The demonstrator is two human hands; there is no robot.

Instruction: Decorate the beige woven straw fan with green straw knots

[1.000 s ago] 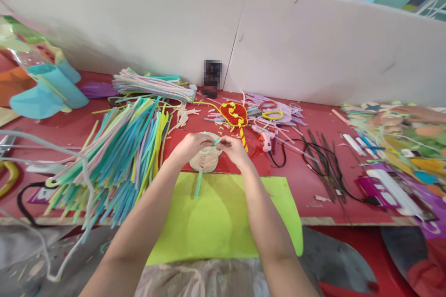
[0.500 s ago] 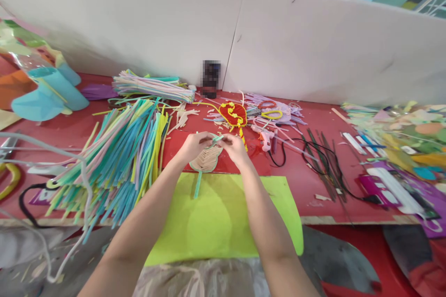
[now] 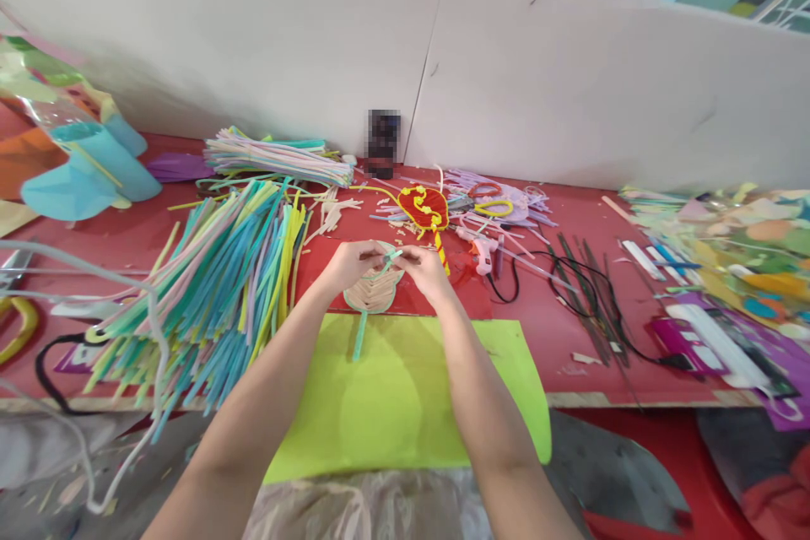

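Note:
Between both hands is a short mint-green pipe cleaner [image 3: 393, 256], bent or twisted at the fingertips. My left hand [image 3: 355, 264] pinches its left side and my right hand [image 3: 425, 267] pinches its right side, the fingertips close together. Beneath them lies a beige fan-shaped piece [image 3: 370, 294] with a mint-green edge, partly covered by the hands. Its mint-green handle [image 3: 360, 336] reaches over a lime-green sheet [image 3: 380, 405]. Just beyond the hands rests a red fan-shaped piece [image 3: 423, 207] with yellow trim and a yellow-and-red handle.
Left of my arm spreads a large bundle of colored pipe cleaners [image 3: 215, 295]. At right are a pink glue gun [image 3: 484, 251], scissors [image 3: 494, 207], dark sticks and cable, and a purple-and-white power strip [image 3: 689, 346]. A white partition [image 3: 284, 42] stands behind the red table [image 3: 525, 354].
The mint-green pipe cleaner has turned slightly between the fingertips, and the left fingers have shifted a little. The fan-shaped pieces have stayed in place.

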